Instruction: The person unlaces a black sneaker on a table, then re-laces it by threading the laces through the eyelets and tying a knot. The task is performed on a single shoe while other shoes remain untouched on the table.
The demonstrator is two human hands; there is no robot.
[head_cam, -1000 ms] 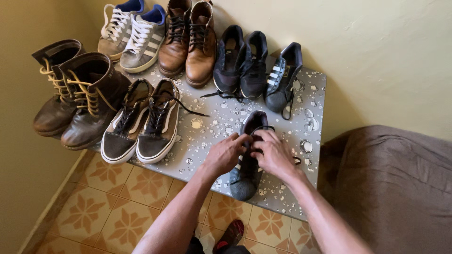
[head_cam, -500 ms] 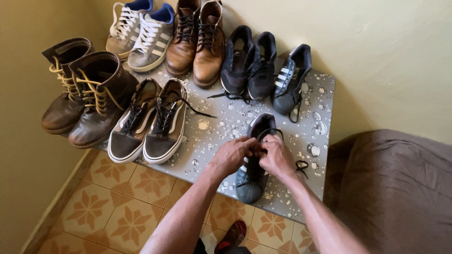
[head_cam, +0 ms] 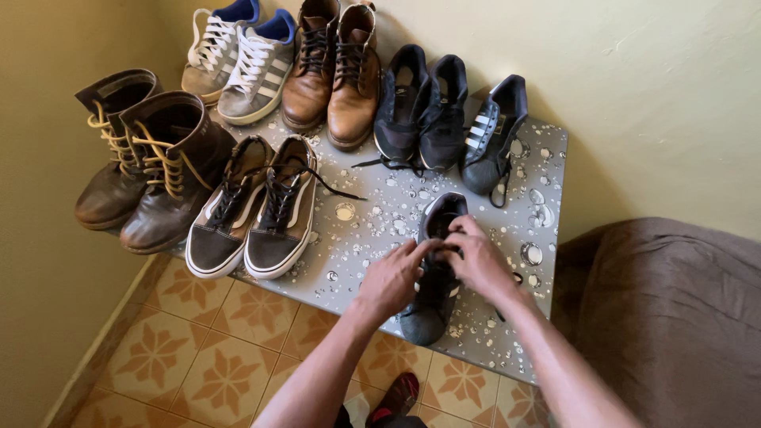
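A black sneaker with white stripes [head_cam: 432,305] lies on a grey table with a water-drop pattern [head_cam: 365,226], toe toward me. My left hand [head_cam: 390,277] and my right hand [head_cam: 478,260] meet over its middle, fingers pinched on the black laces. Its mate [head_cam: 493,139] stands at the back by the wall, laces hanging loose.
Other pairs crowd the table: dark brown lace-up boots [head_cam: 147,166], black-and-tan sneakers [head_cam: 254,210], grey striped sneakers [head_cam: 238,59], tan leather boots [head_cam: 333,71], black trainers [head_cam: 418,107]. A brown cushioned seat [head_cam: 666,317] is at right, patterned floor tiles [head_cam: 198,357] below.
Both hands have shifted slightly along the sneaker's laces, the right hand moving up toward the tongue. The view has drifted a little.
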